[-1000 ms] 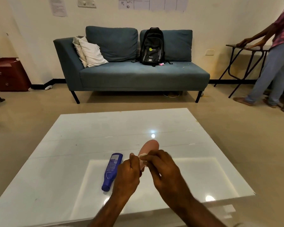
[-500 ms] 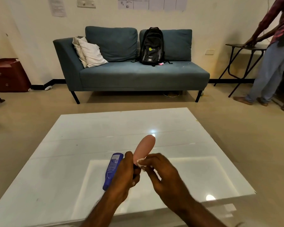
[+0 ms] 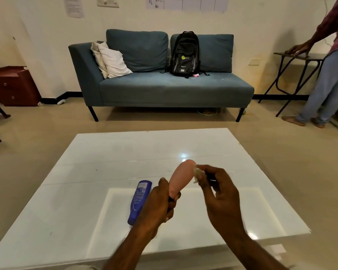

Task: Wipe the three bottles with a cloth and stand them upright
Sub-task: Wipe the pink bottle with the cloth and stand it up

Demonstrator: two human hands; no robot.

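Observation:
My left hand (image 3: 158,205) grips the narrow end of a pink bottle (image 3: 180,176) and holds it tilted above the white table (image 3: 109,156), its rounded end pointing away from me. My right hand (image 3: 218,193) pinches a small whitish cloth (image 3: 197,172) against the bottle's upper right side. A blue bottle (image 3: 139,201) lies on its side on the table just left of my left hand. A third bottle does not show in the head view.
A blue sofa (image 3: 164,88) with a black backpack (image 3: 184,53) and pillows stands beyond the table. A person (image 3: 328,75) leans on a folding table (image 3: 300,55) at the far right. A red cabinet (image 3: 12,84) is at the left wall.
My right hand slid the cloth from the bottle's lower part up to its rounded end. My left hand shifted down to the narrow end, baring more of the pink bottle.

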